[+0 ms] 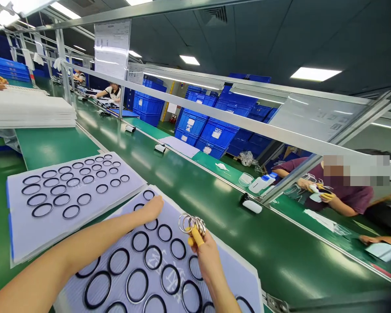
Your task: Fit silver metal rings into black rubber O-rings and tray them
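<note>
My left hand (152, 208) rests on a lavender corrugated plastic board (239, 278), its fingers close to a black O-ring (132, 241) and holding nothing. My right hand (206, 258) grips a bunch of shiny metal rings (191, 224) above the same board. A yellow finger cot (197, 237) covers one of its fingers. Several black O-rings lie in rows on this board. A second board (26, 234), also carrying rows of black O-rings, lies to the left.
The boards lie on a green workbench (215, 217) with an aluminium rail (195, 117) along it. A white stack of sheets (29, 108) sits at the far left. Blue crates (215, 134) stand beyond the line. A co-worker (342, 191) works across the bench.
</note>
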`<state>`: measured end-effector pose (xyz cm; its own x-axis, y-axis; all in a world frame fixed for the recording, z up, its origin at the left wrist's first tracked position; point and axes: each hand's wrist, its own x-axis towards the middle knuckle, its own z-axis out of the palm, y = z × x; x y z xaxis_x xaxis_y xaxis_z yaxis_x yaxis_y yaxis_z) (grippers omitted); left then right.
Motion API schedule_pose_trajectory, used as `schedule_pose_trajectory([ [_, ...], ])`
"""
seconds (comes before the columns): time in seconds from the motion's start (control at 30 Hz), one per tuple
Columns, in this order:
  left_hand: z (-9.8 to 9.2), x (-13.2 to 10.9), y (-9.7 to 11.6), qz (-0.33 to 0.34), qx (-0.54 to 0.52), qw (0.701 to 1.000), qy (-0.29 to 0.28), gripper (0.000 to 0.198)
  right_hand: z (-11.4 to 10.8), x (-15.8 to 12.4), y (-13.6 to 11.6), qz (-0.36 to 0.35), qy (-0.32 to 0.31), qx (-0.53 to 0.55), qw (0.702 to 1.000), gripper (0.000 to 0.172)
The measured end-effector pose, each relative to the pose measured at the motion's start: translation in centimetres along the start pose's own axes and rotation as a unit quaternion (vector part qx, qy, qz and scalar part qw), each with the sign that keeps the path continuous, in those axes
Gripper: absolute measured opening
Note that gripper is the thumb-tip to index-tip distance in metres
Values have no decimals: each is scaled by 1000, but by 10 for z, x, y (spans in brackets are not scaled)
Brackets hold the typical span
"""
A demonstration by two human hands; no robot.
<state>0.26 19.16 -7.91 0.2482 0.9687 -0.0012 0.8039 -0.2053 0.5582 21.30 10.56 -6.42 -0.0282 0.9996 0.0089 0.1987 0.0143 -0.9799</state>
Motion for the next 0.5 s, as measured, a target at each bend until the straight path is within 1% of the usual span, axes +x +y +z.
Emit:
schedule_pose_trajectory([
  [0.1,-3,-7,12,8,-87,996,16,30,-15,-47,-10,40,7,140,989,44],
  [0.17,-5,-21,26,21,-162,986,20,25,-22,-78,-19,62,21,216,974,47],
  [0.23,-10,-43,42,35,-248,968,11,21,-26,-104,-31,94,29,309,946,45],
  [0.3,-18,-69,59,48,-331,942,-17,25,-28,-123,-42,125,35,398,908,38],
  [0.33,-22,-82,67,52,-366,929,-33,27,-28,-129,-47,133,37,427,894,34],
  [0.37,-27,-94,75,56,-395,916,-47,31,-28,-134,-50,135,39,443,886,32],
  [0.4,-31,-105,81,53,-446,891,-65,34,-28,-137,-51,132,39,450,882,30],
  [0.43,-34,-115,87,37,-526,845,-89,33,-28,-138,-49,126,34,453,882,27],
  [0.5,-38,-128,95,6,-637,760,-130,28,-29,-139,-40,110,16,456,883,23],
])
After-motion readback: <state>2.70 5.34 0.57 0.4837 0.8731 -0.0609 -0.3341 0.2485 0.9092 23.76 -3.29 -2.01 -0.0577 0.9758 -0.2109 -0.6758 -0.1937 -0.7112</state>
